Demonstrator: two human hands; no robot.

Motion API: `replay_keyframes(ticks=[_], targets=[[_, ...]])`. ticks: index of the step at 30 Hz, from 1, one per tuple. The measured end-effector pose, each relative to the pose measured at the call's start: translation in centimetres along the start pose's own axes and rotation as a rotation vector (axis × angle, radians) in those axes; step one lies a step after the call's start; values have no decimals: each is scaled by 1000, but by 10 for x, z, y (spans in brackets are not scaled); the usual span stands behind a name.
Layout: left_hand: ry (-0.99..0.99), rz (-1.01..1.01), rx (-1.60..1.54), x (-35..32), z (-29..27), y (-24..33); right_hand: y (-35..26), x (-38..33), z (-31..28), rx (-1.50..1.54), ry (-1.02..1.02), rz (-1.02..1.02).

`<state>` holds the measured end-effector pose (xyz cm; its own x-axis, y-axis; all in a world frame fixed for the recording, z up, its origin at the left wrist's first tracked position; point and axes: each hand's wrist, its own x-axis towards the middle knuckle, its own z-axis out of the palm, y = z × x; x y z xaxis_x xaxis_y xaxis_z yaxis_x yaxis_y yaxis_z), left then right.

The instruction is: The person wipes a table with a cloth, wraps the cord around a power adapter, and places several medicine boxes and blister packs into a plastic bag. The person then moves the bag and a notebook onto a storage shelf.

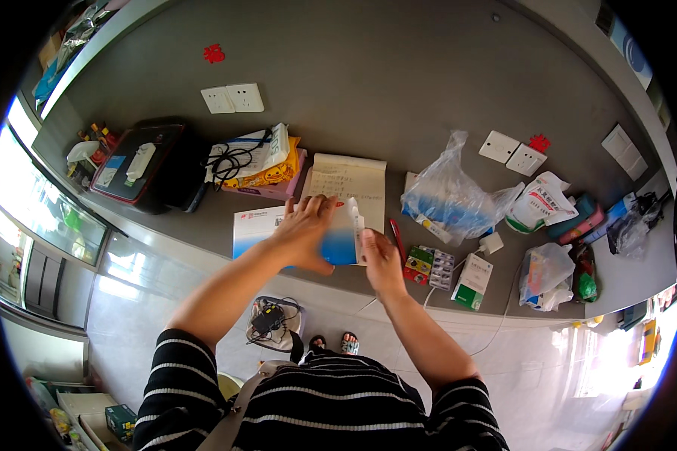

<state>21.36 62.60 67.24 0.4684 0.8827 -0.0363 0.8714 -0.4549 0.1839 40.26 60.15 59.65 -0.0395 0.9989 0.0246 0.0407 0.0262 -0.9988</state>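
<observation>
My left hand [305,231] lies flat, fingers spread, on top of a white and blue box [340,242] at the front of a grey counter [429,90]. My right hand [378,257] pinches the open white end flap of that same box at its right side. A white and blue envelope [252,225] lies under the box to the left. Behind the box rests an open notepad [350,180] with handwriting. A red pen [397,237] lies just right of my right hand.
Right of my hands are blister packs [430,267], a green and white carton [472,282], a clear plastic bag [447,197] and more bags and packets. At left stand a black case [147,169], cables and yellow packets [267,174]. Wall sockets [233,98] lie further back.
</observation>
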Motion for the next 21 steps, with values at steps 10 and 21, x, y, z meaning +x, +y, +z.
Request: replay_keyframes(ticks=[10, 21], targets=[[87, 7, -6, 8, 24, 5, -12, 2, -1, 272, 74, 212], [455, -676, -339, -52, 92, -106, 10, 16, -2, -9, 249, 97]])
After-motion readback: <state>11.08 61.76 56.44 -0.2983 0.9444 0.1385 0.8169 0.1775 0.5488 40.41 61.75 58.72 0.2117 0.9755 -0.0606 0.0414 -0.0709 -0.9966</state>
